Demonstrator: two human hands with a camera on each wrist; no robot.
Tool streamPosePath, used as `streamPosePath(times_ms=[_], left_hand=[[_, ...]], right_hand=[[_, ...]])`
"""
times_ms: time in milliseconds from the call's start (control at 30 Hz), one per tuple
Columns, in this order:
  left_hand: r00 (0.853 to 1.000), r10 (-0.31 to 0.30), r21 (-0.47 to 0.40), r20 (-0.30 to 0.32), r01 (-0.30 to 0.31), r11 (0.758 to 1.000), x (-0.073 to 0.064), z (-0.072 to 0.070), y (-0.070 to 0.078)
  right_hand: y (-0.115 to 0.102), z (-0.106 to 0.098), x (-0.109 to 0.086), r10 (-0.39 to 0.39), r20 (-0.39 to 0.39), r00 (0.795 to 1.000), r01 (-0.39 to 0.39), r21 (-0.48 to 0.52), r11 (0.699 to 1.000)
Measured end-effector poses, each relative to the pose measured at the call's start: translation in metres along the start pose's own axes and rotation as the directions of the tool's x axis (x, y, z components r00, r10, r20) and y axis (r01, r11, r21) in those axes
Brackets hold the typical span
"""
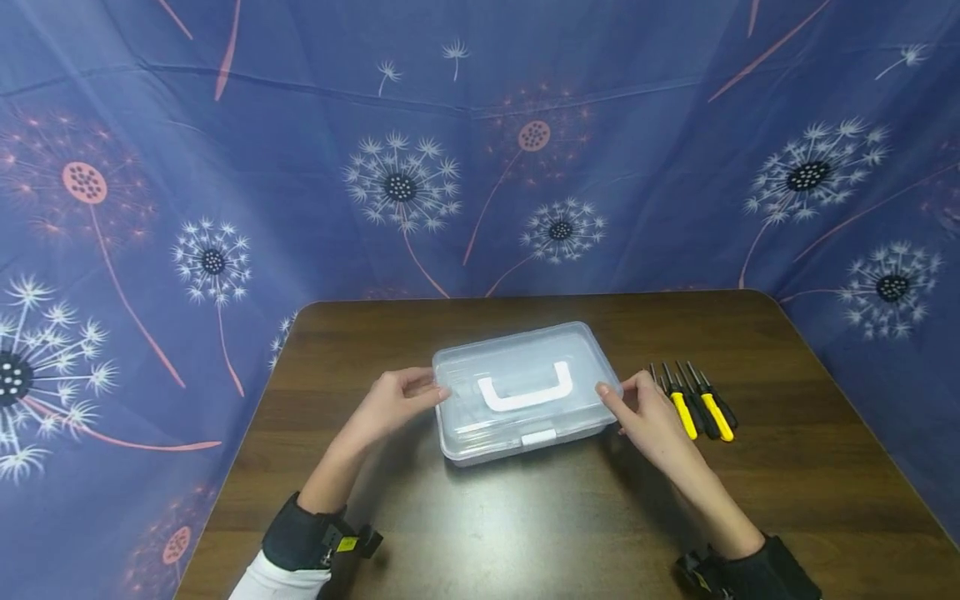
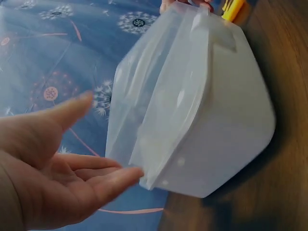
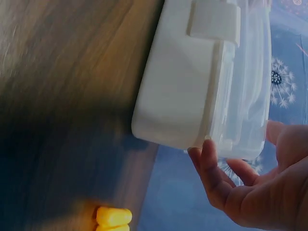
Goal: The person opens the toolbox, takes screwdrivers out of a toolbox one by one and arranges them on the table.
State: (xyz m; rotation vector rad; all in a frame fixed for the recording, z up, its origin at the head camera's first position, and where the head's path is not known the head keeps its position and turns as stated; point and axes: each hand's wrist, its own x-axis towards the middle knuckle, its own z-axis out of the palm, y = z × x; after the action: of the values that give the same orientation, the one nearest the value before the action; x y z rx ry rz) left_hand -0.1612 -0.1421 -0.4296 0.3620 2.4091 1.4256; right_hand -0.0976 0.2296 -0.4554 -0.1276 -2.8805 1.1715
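Observation:
A plastic storage box [image 1: 517,358] with a clear lid, a white carry handle [image 1: 525,402] and a white front latch [image 1: 538,437] sits at a slant on the table. My left hand [image 1: 390,404] is at its left side; in the left wrist view the fingers [image 2: 113,185] reach straight to the lid's edge, with the thumb raised away from it. At the right end, my right hand [image 1: 652,421] grips the box by the lid's corner. Its thumb lies against the lid's top and its bent fingers [image 3: 209,161] meet the rim from below. The lid is down.
Several screwdrivers [image 1: 697,408] with yellow or black handles lie side by side just right of my right hand. The brown wooden table [image 1: 525,525] ends at a blue dandelion-print cloth [image 1: 465,208] hanging behind and at the sides.

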Motion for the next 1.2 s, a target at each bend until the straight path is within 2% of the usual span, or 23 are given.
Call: streamPosePath(times_ms=[67, 100, 167, 267, 333, 500, 700, 967, 1200], left_hand=[[0.998, 0.020, -0.031, 0.066, -0.018, 0.999, 0.003, 0.003, 0.001], [0.995, 0.039, -0.052, 0.094, -0.034, 0.998, 0.008, 0.005, -0.005], [0.985, 0.096, -0.076, 0.145, -0.086, 0.993, 0.012, 0.008, -0.006], [0.976, 0.151, -0.096, 0.156, -0.137, 0.986, 0.022, 0.010, -0.009], [0.977, 0.162, -0.099, 0.137, -0.150, 0.984, 0.029, 0.011, -0.011], [0.989, 0.130, -0.071, 0.071, -0.125, 0.990, 0.043, 0.011, -0.010], [0.996, 0.080, 0.006, -0.049, -0.080, 0.997, 0.058, 0.010, -0.010], [0.984, 0.047, 0.056, -0.171, -0.038, 0.998, 0.079, 0.009, -0.013], [0.973, 0.048, 0.046, -0.228, -0.038, 0.998, 0.096, 0.010, -0.016]], right_hand=[[-0.003, 0.001, -0.001, 0.014, 0.000, 1.000, -0.014, -0.011, 1.000], [-0.005, 0.001, -0.001, 0.018, 0.000, 1.000, -0.018, -0.014, 1.000], [-0.007, 0.000, 0.000, 0.027, 0.005, 1.000, -0.027, -0.015, 1.000], [-0.008, 0.000, 0.006, 0.034, 0.017, 0.999, -0.034, -0.020, 0.999], [-0.008, 0.000, 0.011, 0.037, 0.025, 0.999, -0.037, -0.014, 0.999], [-0.007, -0.001, 0.026, 0.048, 0.024, 0.999, -0.048, -0.003, 0.999], [-0.008, 0.000, 0.046, 0.058, 0.011, 0.998, -0.058, -0.013, 0.998], [-0.010, 0.005, 0.074, 0.055, -0.027, 0.998, -0.056, -0.033, 0.998], [-0.010, 0.007, 0.091, 0.084, -0.026, 0.996, -0.085, -0.034, 0.996]])
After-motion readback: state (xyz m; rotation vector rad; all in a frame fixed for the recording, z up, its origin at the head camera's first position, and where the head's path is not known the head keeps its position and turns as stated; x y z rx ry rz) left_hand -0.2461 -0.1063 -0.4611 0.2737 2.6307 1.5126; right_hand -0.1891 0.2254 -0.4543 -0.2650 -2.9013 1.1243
